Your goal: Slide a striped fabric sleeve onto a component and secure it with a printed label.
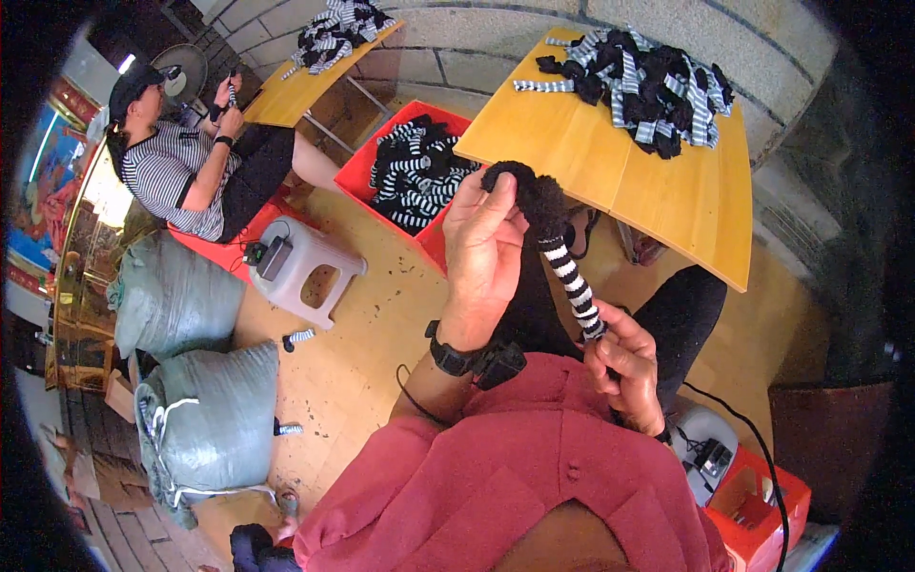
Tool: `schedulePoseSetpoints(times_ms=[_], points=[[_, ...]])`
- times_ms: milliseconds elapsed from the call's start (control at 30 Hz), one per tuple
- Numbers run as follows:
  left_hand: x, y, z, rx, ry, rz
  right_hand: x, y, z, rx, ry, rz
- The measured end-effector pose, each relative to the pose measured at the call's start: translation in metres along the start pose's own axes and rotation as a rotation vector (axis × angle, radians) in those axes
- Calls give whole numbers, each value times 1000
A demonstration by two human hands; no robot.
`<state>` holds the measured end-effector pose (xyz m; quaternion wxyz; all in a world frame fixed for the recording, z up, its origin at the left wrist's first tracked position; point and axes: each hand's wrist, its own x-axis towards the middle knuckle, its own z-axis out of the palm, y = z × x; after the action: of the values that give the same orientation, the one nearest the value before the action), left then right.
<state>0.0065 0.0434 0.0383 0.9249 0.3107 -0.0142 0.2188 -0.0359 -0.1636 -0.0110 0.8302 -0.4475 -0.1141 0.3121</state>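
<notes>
Presently, the striped knitted piece point(570, 276) is held up near the wooden table point(562, 133): its black end is pinched by the left hand point(484, 243), its striped end by the right hand point(624, 360). If pulled too strongly, it may be overstretched; if a pinch is loosened, it could be dropped onto the floor point(372, 353).

The right hand point(624, 367) partly hid the near end of the striped knit piece point(570, 276); the top edge cut the far left pile point(335, 40)
</notes>
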Motion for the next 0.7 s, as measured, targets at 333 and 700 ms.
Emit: schedulePoseSetpoints(times_ms=[333,700], points=[[-8,0,-7,-18,50,85,-1,8,-1,9,83,-144],[-10,-13,8,-57,-125,-81,5,8,7,-104,85,-197]])
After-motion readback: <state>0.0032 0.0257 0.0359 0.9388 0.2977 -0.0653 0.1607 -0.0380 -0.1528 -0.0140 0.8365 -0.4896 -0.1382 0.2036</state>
